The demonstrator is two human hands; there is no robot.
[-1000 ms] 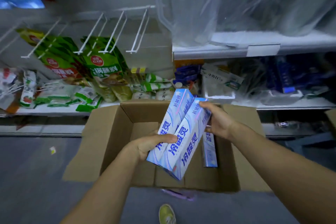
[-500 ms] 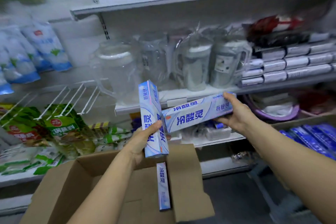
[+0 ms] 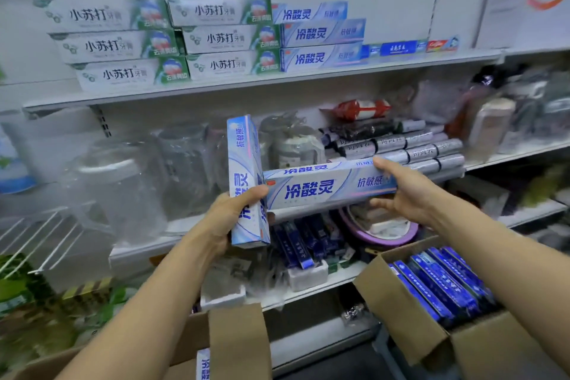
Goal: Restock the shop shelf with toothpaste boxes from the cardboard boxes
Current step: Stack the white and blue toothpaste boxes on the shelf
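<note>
My left hand (image 3: 229, 216) grips a pale blue toothpaste box (image 3: 245, 163) held upright. My right hand (image 3: 404, 191) holds a second pale blue toothpaste box (image 3: 317, 188) level by its right end, its left end touching the upright one. Both are raised in front of the middle shelf. On the top shelf (image 3: 253, 85) three matching pale blue boxes (image 3: 320, 35) are stacked beside green-and-white boxes (image 3: 160, 43). The open cardboard box (image 3: 237, 345) lies below my arms, with one more toothpaste box (image 3: 203, 365) standing in it.
A second cardboard box (image 3: 410, 311) of dark blue toothpaste boxes sits at the lower right. Clear plastic jugs (image 3: 123, 182) and wrapped rolls (image 3: 410, 148) fill the middle shelf. Wire hooks (image 3: 40, 244) and green packets hang at the left. A low dark blue box (image 3: 398, 48) lies on the top shelf's right part.
My view has risen from the cardboard box to the shelves. Both hands have lifted the two toothpaste boxes out and up, separating them, the right one turned level.
</note>
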